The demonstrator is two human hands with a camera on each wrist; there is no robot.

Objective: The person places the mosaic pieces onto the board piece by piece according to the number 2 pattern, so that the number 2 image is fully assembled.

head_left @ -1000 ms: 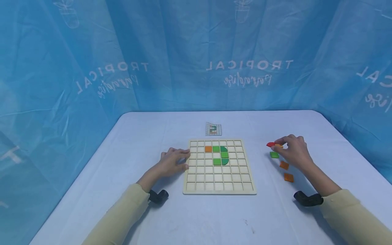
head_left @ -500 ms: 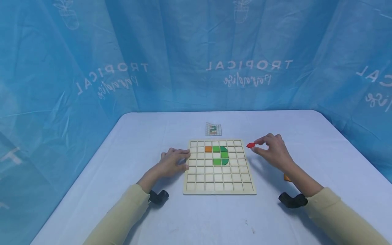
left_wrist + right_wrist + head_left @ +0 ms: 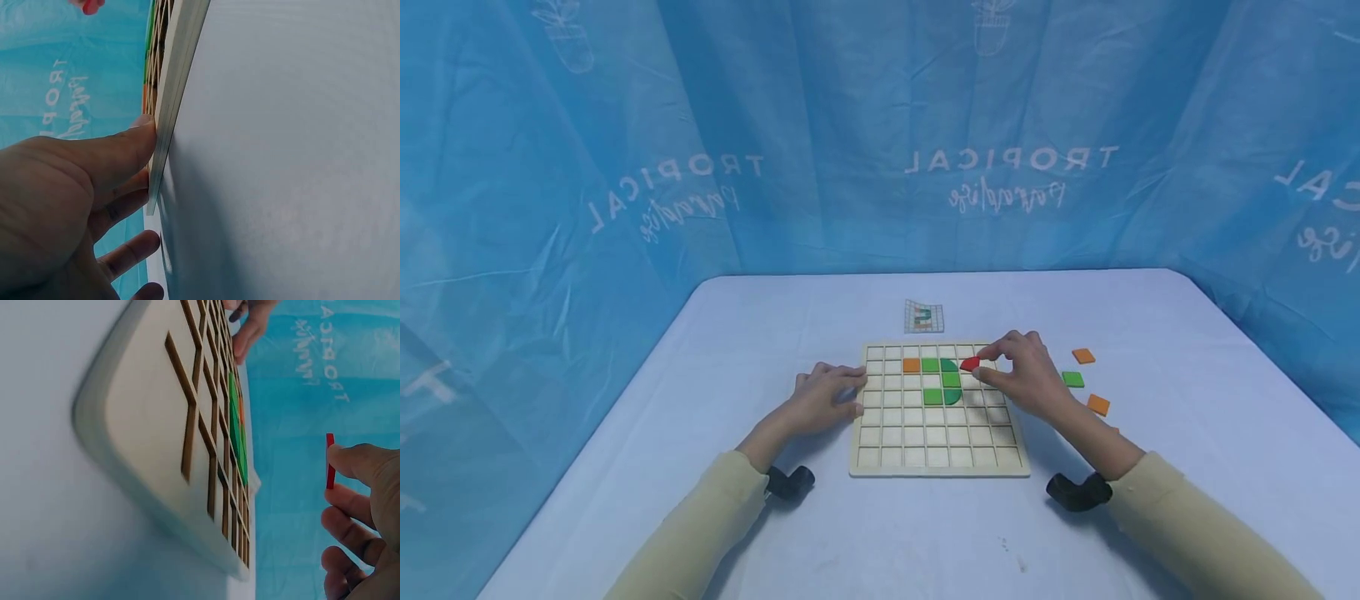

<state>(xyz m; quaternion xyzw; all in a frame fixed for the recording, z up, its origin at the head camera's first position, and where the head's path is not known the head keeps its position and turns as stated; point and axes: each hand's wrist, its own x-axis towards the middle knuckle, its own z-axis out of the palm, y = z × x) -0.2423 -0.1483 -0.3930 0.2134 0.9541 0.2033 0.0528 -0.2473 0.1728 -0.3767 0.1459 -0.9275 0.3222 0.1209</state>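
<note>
My right hand [image 3: 1028, 377] pinches a red tile [image 3: 970, 364] with a curved side between thumb and fingers. It holds the tile above the upper right part of the wooden grid board [image 3: 917, 474]; in the right wrist view the red tile [image 3: 330, 461] appears edge-on, apart from the board. On the board sit an orange square tile [image 3: 912, 365], several light green squares [image 3: 951, 380] and two dark green round-edged tiles [image 3: 952, 397]. My left hand [image 3: 826, 400] touches the board's left edge. In the left wrist view its thumb [image 3: 134, 144] rests against that edge, fingers loosely extended.
Right of the board lie an orange tile [image 3: 1083, 356], a green tile [image 3: 1072, 379] and another orange tile [image 3: 1098, 405], with a further orange one mostly behind the right forearm. A small card with a grid pattern [image 3: 923, 317] lies beyond the board on the white table [image 3: 760, 325].
My right hand has picked up the red tile from the loose tiles at the right and carried it left over the board. The left hand has stayed at the board's edge.
</note>
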